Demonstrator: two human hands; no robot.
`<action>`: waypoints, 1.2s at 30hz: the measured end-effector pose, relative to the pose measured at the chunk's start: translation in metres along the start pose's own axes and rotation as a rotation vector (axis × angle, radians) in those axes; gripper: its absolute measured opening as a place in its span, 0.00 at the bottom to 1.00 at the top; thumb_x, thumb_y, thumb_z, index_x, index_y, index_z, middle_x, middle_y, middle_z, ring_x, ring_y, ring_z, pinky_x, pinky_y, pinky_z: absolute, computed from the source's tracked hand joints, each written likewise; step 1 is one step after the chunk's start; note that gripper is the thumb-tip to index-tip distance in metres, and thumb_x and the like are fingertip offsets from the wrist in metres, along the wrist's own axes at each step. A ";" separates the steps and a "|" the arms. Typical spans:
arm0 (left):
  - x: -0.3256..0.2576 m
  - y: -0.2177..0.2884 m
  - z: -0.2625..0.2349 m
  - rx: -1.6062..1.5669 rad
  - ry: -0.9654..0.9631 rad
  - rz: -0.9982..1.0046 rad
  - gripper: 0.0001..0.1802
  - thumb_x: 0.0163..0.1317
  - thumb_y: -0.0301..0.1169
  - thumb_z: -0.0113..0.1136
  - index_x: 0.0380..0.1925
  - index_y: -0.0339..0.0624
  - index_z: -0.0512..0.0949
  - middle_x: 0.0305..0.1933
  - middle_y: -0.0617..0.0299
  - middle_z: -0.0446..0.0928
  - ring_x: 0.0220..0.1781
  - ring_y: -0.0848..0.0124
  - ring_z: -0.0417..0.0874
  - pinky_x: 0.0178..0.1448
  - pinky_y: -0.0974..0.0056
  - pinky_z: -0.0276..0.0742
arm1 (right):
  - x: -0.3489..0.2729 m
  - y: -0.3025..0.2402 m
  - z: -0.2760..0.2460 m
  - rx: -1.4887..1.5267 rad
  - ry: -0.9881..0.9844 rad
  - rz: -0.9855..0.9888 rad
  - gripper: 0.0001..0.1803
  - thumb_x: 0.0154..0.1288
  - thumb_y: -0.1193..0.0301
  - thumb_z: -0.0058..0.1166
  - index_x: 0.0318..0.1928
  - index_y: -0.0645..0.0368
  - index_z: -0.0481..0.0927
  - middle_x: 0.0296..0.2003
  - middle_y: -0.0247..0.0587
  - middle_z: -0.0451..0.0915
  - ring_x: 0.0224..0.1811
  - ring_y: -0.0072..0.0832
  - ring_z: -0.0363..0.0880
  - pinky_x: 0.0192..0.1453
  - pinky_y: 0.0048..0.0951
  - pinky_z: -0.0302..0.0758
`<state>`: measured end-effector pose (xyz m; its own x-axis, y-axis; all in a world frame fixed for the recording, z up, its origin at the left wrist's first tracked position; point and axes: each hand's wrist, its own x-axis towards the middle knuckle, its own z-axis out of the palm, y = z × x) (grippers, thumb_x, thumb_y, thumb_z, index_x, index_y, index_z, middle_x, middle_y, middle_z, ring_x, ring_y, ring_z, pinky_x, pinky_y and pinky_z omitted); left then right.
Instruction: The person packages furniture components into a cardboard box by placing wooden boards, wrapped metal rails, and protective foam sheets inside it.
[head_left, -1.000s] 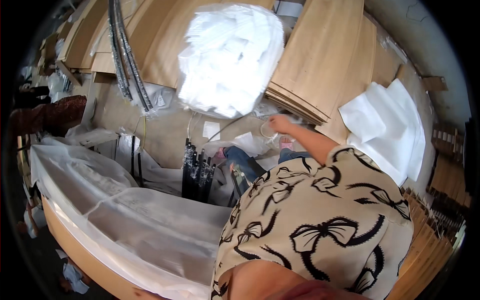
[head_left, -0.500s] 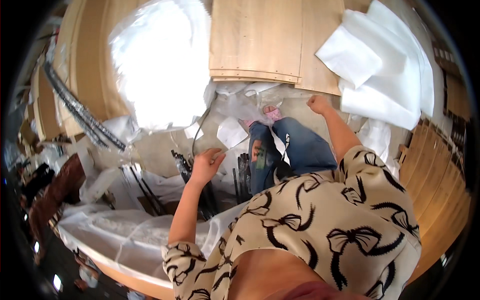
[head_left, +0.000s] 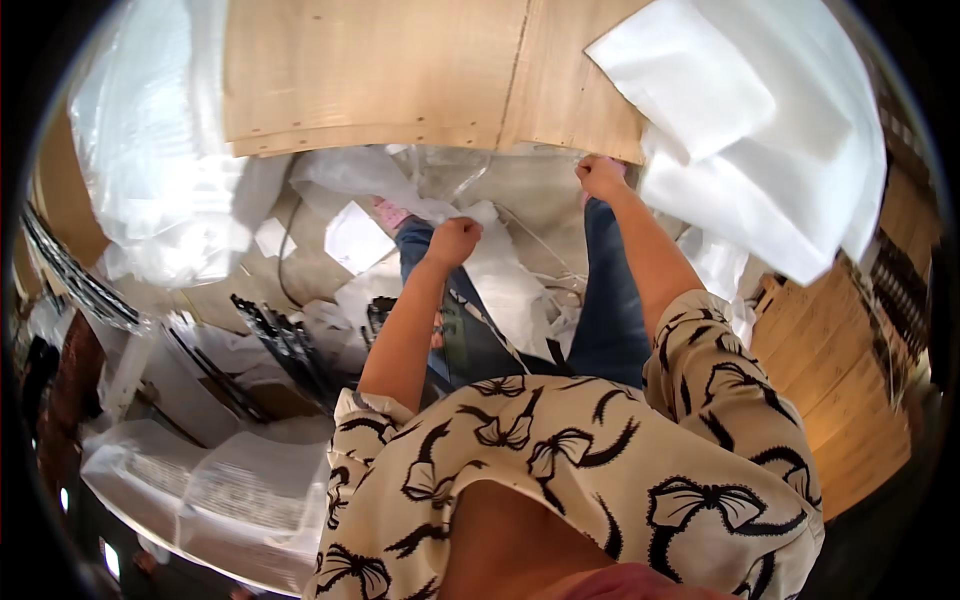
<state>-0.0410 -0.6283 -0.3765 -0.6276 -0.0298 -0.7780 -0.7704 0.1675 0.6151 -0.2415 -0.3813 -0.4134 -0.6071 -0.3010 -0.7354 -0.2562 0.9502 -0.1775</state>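
Observation:
My left hand [head_left: 455,242] is curled into a loose fist above my leg, with nothing visible in it. Farther forward and to the right, my right hand [head_left: 602,178] is also closed, and no object shows in its fingers. In the picture it overlaps my shoe, just below the front edge of a light wooden panel [head_left: 370,80]. Whether it touches the panel is not plain, but it appears apart from it. To its right, white foam sheeting [head_left: 760,170] drapes down in folds.
Clear plastic wrap [head_left: 150,150] covers something at the left. Crumpled plastic film [head_left: 350,175], paper [head_left: 357,238] and a dark cable [head_left: 287,240] lie on the floor. Black-wrapped strips [head_left: 285,350] and a plastic-covered stack [head_left: 250,490] stand left of me; wooden boards [head_left: 830,400] are at the right.
My view has shifted rightward, and I have stepped, with my legs now farther apart. My left hand has swung forward and closed from open fingers. My right hand stays closed.

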 end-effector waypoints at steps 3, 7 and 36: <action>0.089 -0.018 0.054 -0.091 0.202 -0.048 0.14 0.53 0.37 0.54 0.34 0.39 0.77 0.29 0.53 0.78 0.33 0.63 0.77 0.38 0.63 0.71 | 0.076 0.045 0.005 0.044 -0.054 -0.003 0.15 0.57 0.62 0.48 0.43 0.52 0.77 0.37 0.47 0.78 0.43 0.42 0.76 0.48 0.35 0.71; 0.181 -0.009 0.102 -0.109 0.524 -0.215 0.17 0.54 0.33 0.56 0.42 0.34 0.73 0.36 0.59 0.77 0.37 0.71 0.76 0.41 0.69 0.71 | 0.144 0.115 -0.006 0.003 -0.059 0.053 0.17 0.57 0.62 0.47 0.43 0.57 0.76 0.38 0.51 0.78 0.43 0.43 0.76 0.47 0.37 0.71; 0.201 0.019 0.177 -0.295 0.343 -0.179 0.29 0.54 0.41 0.59 0.51 0.33 0.64 0.40 0.52 0.76 0.37 0.73 0.75 0.33 0.66 0.73 | 0.090 0.319 0.011 0.051 -0.116 0.436 0.35 0.58 0.49 0.42 0.59 0.61 0.60 0.59 0.53 0.58 0.63 0.45 0.52 0.65 0.39 0.50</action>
<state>-0.1622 -0.4569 -0.5433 -0.4450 -0.3641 -0.8182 -0.8372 -0.1553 0.5244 -0.3697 -0.1041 -0.5439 -0.5611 0.1366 -0.8164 0.0442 0.9898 0.1353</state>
